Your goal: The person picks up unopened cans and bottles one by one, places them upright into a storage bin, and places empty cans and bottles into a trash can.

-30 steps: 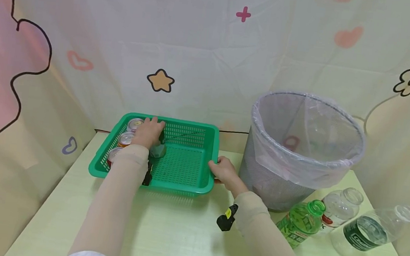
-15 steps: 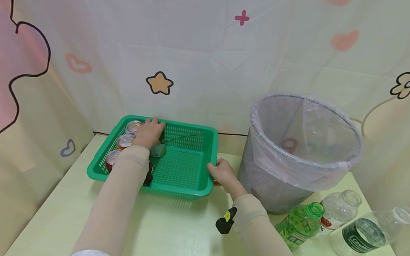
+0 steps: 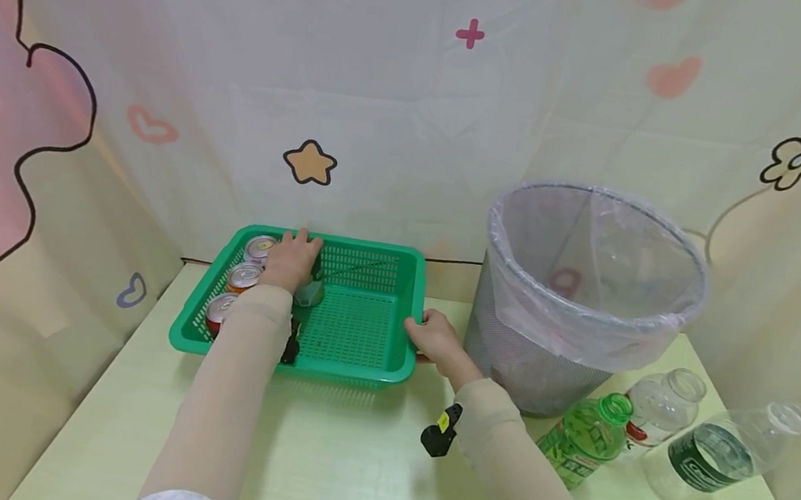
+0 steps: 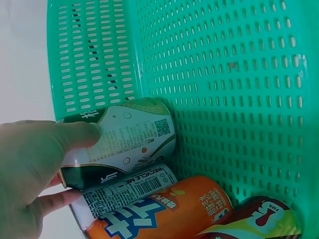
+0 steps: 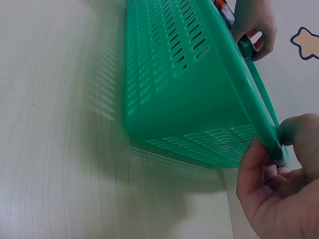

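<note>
A green plastic basket (image 3: 351,371) with slotted walls stands on the table. In it, my left hand (image 3: 291,261) grips a green-and-white drink can (image 4: 134,132) by its top end, thumb (image 4: 82,134) across its side. This can stands on the basket floor near the back wall, beside a row of cans: a pale can (image 3: 260,248), an orange can (image 3: 245,276) and a dark red can (image 3: 220,311). My right hand (image 3: 439,338) pinches the basket's right rim (image 5: 264,127) between thumb and fingers.
A mesh bin (image 3: 526,377) lined with a translucent bag (image 3: 582,334) stands right of the basket. In front of it are a green bottle (image 3: 586,441), a clear bottle (image 3: 663,404) and a bottle with a dark green label (image 3: 708,458). A patterned curtain (image 3: 385,118) hangs behind.
The head view has shifted slightly. Both hands keep their holds, the left on the can and the right on the basket rim.
</note>
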The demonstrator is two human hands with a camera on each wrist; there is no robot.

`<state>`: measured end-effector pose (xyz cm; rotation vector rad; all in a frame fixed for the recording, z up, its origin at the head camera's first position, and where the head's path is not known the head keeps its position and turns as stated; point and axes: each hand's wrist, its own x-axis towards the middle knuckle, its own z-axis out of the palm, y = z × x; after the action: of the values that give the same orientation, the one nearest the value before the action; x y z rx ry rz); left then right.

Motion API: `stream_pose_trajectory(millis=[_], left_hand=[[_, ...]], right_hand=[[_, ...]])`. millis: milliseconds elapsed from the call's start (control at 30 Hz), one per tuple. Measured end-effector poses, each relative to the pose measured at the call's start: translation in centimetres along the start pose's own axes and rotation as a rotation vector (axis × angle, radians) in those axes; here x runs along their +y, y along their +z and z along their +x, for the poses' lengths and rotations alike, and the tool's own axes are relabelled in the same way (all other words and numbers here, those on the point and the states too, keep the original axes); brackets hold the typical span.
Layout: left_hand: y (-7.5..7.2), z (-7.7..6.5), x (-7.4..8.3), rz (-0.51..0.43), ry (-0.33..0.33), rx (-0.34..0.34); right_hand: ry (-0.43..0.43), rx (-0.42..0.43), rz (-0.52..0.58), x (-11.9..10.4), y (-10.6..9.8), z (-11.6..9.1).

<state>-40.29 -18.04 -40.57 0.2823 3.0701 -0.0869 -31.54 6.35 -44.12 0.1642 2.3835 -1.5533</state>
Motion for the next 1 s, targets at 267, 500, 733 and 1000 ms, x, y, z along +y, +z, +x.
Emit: stream_pose_trajectory(millis=[267,500,733,1000], left_hand=[[-0.7,-0.6,0.0,-0.097,-0.024,-0.024],[-1.1,-0.7,0.1,-0.126,-0.024,-0.065],[-1.5,-0.5,0.0,-0.15,-0.033,-0.104],[-2.0,-0.7,0.0,-0.178,-0.016,-0.128]], right_hand=[[-0.003,0.005,-0.002,0.1,0.0,0.1],[-0.011,0.0,0.017,0.2,0.1,0.1],[-0.027,0.009,0.018,0.1,0.1,-0.2],[-0.023,0.005,0.038,0.1,0.1,-0.1]])
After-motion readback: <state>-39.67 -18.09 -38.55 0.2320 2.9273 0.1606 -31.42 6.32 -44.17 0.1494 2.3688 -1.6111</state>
